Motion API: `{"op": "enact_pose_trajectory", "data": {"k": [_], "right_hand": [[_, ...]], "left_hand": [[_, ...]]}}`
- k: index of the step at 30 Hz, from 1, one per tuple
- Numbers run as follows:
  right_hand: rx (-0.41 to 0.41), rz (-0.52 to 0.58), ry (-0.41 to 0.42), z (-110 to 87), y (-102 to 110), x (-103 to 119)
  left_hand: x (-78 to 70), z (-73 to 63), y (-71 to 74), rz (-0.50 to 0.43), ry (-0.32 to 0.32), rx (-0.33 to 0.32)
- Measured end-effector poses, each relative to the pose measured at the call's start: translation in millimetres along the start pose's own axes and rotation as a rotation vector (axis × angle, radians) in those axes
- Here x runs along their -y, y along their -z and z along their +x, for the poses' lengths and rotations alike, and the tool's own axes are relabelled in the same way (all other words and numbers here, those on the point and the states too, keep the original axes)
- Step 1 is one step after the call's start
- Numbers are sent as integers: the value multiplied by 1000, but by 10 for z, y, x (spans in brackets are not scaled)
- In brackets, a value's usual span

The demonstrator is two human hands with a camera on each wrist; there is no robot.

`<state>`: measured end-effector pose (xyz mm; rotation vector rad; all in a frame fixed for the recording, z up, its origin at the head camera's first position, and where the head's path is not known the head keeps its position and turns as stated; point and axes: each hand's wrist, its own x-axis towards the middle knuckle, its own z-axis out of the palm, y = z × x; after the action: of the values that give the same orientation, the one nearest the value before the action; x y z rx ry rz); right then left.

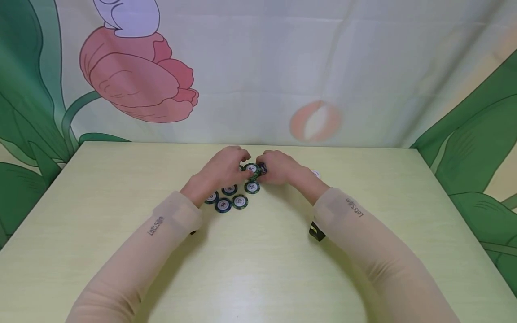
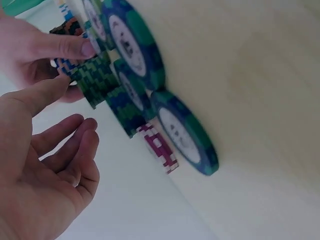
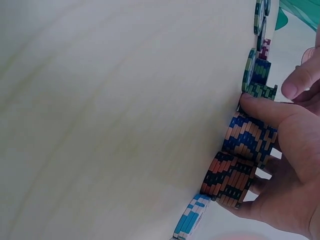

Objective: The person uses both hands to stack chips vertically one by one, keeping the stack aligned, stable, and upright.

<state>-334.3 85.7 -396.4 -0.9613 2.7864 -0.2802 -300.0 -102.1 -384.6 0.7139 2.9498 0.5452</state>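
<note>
Green stack: we are finding the green chip stack (image 2: pixel 95 80) between our hands, immediately left of the right hand (image 1: pixel 278 167) and just right of the left hand (image 1: pixel 226 168).
Long axis: it is standing upright, pointing up between the two thumbs.
Nearer hand: the right is lying closer, its thumb reaching to the stack's edge.
Right hand: we are gripping the blue-and-orange stack (image 3: pixel 250 132), fingers curving behind it, thumb on the near side.
Left hand: we are holding nothing in it; the fingers are bending loosely. Whether its thumb is touching the green stack, we cannot tell.
Green look: the rim is showing light and dark green blocks, the top a white numbered disc.
Right of the grip: the orange-and-black stack (image 3: pixel 228 180) is standing alongside, with blue-and-white chips (image 3: pixel 191 216) farther right.
Left of the green: a low blue-green stack (image 2: pixel 122 107) is standing, then magenta-and-white chips (image 2: pixel 159 149).
Nearer us than the left hand: flat green-and-blue chips (image 1: pixel 240 201) are lying on the counter (image 1: pixel 250 269).
</note>
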Motion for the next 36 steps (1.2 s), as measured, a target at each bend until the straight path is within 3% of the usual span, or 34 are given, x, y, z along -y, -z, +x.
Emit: {"op": "enact_pose_trajectory", "data": {"k": [5, 25, 31, 36], "right_hand": [[1, 2, -5, 8, -9, 0], [7, 5, -8, 11, -9, -1], [9, -7, -11, 7, -4, 3], [8, 3, -12, -7, 1, 7]], "left_hand": [[-9, -7, 32, 16, 29, 15], [-40, 22, -41, 70, 2, 3], [-68, -44, -54, 117, 70, -35], [-89, -82, -94, 115, 130, 14]]}}
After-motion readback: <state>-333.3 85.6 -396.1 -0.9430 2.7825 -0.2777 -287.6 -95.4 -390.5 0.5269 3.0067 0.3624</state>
